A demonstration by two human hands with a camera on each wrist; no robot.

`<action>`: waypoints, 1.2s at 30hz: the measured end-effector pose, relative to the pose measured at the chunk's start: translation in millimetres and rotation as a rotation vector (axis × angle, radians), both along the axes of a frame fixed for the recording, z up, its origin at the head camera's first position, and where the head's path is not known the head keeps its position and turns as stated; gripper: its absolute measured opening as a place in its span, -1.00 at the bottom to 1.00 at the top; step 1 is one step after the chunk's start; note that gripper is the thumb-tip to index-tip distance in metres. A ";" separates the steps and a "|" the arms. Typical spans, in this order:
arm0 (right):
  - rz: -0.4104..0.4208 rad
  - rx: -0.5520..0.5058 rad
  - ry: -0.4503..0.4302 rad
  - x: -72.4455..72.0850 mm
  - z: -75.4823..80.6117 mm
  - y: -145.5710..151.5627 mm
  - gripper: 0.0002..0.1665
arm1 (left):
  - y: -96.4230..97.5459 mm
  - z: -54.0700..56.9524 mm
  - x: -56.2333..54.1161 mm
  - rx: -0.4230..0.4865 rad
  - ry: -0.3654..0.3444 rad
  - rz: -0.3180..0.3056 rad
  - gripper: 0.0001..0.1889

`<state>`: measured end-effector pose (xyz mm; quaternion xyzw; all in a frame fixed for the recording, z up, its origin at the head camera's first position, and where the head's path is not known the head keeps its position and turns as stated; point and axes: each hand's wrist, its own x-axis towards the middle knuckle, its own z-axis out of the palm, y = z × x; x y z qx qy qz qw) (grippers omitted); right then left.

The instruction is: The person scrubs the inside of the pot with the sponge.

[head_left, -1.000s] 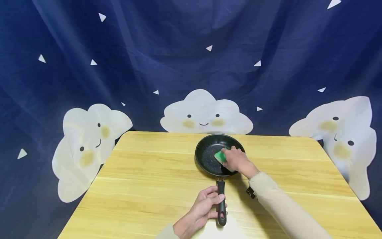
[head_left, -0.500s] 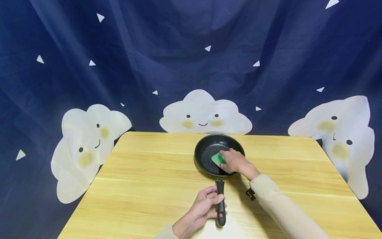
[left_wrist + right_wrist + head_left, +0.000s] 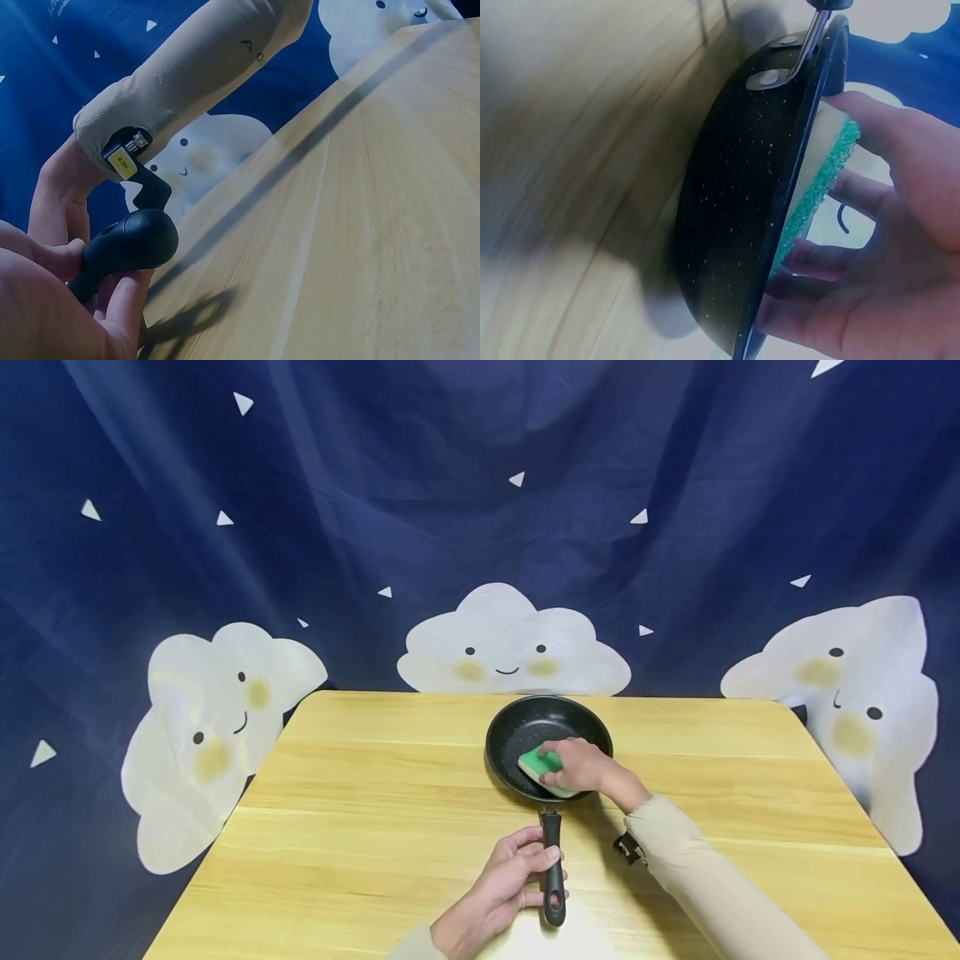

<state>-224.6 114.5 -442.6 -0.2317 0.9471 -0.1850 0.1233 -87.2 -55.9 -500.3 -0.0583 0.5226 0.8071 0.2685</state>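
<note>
A black speckled frying pan (image 3: pixel 517 727) stands toward the back of the table, its handle (image 3: pixel 552 860) pointing at me. My left hand (image 3: pixel 504 878) grips that handle, thumb on top and fingers beneath; the left wrist view shows the handle's rounded end (image 3: pixel 146 238) poking out of the grip. Inside the pan, my right hand (image 3: pixel 588 766) holds a sponge (image 3: pixel 534 763) with a green scouring side up and a pale side down. In the right wrist view the fingers and thumb pinch the sponge (image 3: pixel 814 191) by its edges; its lower part is hidden behind the pan wall.
The light wooden table (image 3: pixel 360 810) spreads out on both sides of the pan. Behind it hangs a dark blue curtain (image 3: pixel 450 468) with white clouds and triangles. A small black device (image 3: pixel 628 848) is strapped at the right wrist.
My right hand has slid the sponge left and slightly toward me across the pan's inside. The left hand keeps its grip on the handle, and the whole view has shifted slightly.
</note>
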 end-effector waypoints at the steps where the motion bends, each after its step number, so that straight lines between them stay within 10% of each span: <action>1: 0.006 -0.012 -0.002 -0.1 -0.6 -0.2 -0.47 | 0.0 0.2 0.0 0.002 -0.001 -0.002 -0.56; 36: -0.003 -0.231 -0.048 -2.8 -13.4 -29.8 -0.46 | 0.2 3.5 0.5 0.003 0.016 -0.011 -0.59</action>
